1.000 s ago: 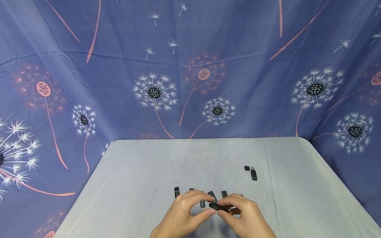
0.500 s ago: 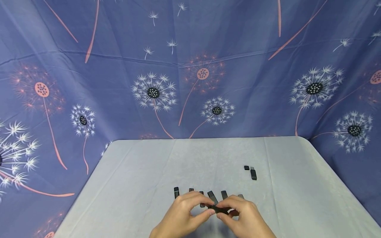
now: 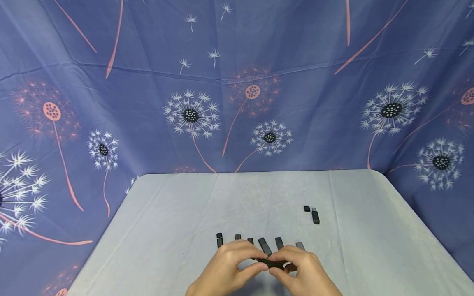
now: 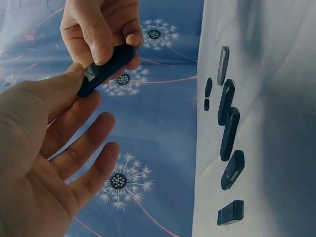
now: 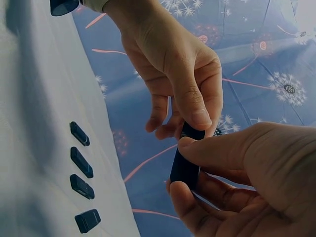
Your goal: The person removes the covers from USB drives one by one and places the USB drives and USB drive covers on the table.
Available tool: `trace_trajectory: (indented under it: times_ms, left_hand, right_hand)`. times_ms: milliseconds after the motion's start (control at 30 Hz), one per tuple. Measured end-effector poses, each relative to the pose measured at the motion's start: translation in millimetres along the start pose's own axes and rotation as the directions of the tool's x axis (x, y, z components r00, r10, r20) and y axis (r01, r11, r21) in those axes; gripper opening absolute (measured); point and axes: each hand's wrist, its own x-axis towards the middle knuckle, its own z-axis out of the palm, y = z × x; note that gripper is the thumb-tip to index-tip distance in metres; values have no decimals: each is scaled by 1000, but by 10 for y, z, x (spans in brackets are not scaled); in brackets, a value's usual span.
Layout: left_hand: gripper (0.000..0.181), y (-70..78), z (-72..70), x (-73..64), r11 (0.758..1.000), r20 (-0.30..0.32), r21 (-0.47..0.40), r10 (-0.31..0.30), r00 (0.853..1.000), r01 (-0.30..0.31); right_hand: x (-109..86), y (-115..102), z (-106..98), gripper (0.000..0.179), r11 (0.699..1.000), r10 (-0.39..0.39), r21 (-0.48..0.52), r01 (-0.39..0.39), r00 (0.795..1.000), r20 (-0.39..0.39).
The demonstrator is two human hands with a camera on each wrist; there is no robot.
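Between both hands, raised over the table, is a black USB stick (image 3: 273, 264). My left hand (image 3: 231, 265) pinches one end of it with thumb and index finger; its other fingers are spread away in the left wrist view. My right hand (image 3: 304, 269) grips the longer part of the USB stick (image 5: 185, 167), thumb on top and fingers beneath. A lighter section shows beside the left thumb on the USB stick (image 4: 109, 68). Past the fingertips lies a row of several dark USB sticks (image 3: 264, 245), partly hidden by the hands in the head view.
Farther back on the right lie an uncapped USB stick (image 3: 315, 216) with its metal plug showing and a small black cap (image 3: 307, 209). A pale cloth covers the table (image 3: 177, 213). Behind it hangs a blue dandelion-print curtain (image 3: 314, 123).
My left thumb and index finger have drawn together onto the stick's end. Both hands and the USB stick sit slightly lower, baring more of the row behind.
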Motion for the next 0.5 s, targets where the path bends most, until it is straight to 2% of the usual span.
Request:
trace_trajectory:
  times_ms: [267,367,500]
  left_hand:
    - [13,13,-10,2,999,-8,-18,-45,999,45]
    - [12,15,-12,-2,998,-15,-10,-56,998,55]
    - [14,26,-13,-13,991,0,-37,-128,992,128]
  right_hand:
    - [1,-8,16,15,995,-95,-49,92,994,-62]
    - [6,-33,25,17,993,-104,-74,96,989,-106]
    - [13,-41,17,19,990,-118,-96,106,984,-133]
